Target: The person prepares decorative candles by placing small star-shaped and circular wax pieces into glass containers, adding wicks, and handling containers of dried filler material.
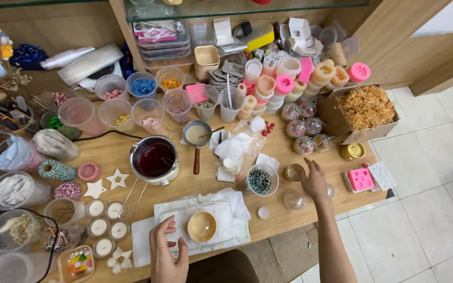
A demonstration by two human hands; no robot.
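My left hand point(164, 250) rests on white paper point(213, 207) at the table's near edge, fingers apart, just left of a small tan bowl point(202, 226); it holds nothing. My right hand point(314, 181) reaches out over the right part of the table, fingers spread, touching or hovering at a clear half-sphere point(294, 172). A second clear dome point(293, 200) lies just below it. A metal pot of dark red liquid point(154, 159) stands in the middle.
A wooden table point(111, 152) is crowded with plastic cups of beads, twine spools, tea lights point(99, 227), star shapes, silicone moulds point(360, 179), a cardboard box of straw point(365, 108) and a gold tin point(352, 151). Tiled floor lies to the right.
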